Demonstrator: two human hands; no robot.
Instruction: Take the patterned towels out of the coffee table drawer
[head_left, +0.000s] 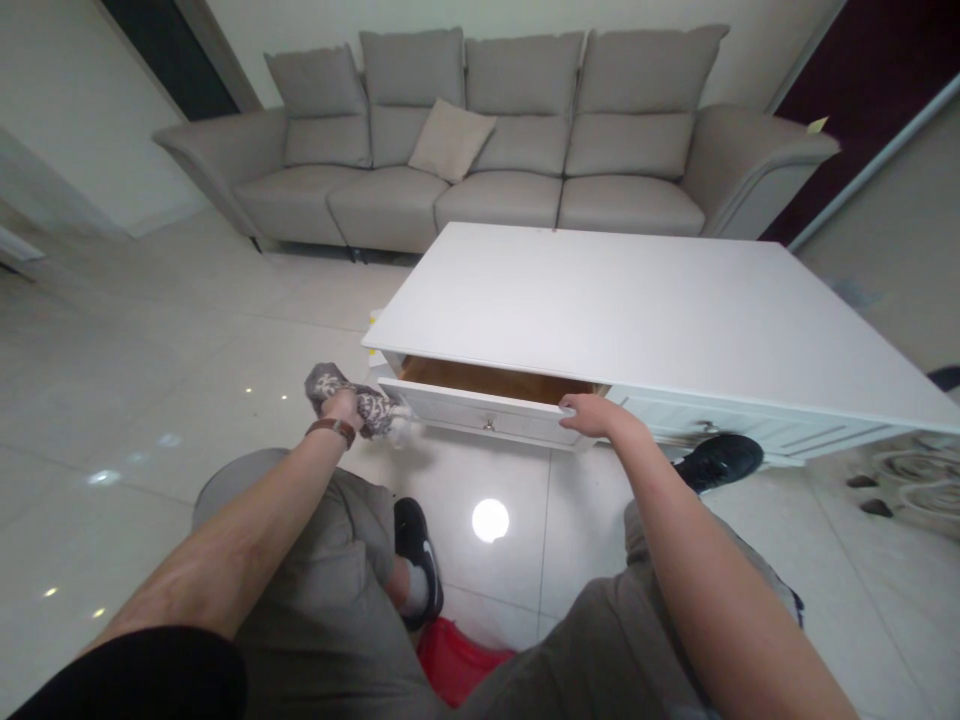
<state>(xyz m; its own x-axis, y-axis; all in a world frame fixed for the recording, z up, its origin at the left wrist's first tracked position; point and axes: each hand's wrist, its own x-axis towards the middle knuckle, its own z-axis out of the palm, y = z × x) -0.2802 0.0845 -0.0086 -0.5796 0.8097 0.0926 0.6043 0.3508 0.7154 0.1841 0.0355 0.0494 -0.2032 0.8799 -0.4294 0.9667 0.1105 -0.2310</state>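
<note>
I sit low before a white coffee table (645, 310). Its left drawer (487, 415) is pulled partly out, and brown wood shows inside. My right hand (589, 413) grips the top edge of the drawer front, fingers curled over it. My left hand (343, 408), with a brown band on the wrist, is closed on a grey patterned cloth (371, 405) just left of the drawer's corner. A small metal knob (489, 425) sits on the drawer front between my hands.
A beige sofa (495, 150) with a loose cushion (450, 140) stands behind the table. The floor (150, 380) is glossy pale tile. My knees and black shoes (718, 458) are below the table, and something red (457, 665) lies between my legs.
</note>
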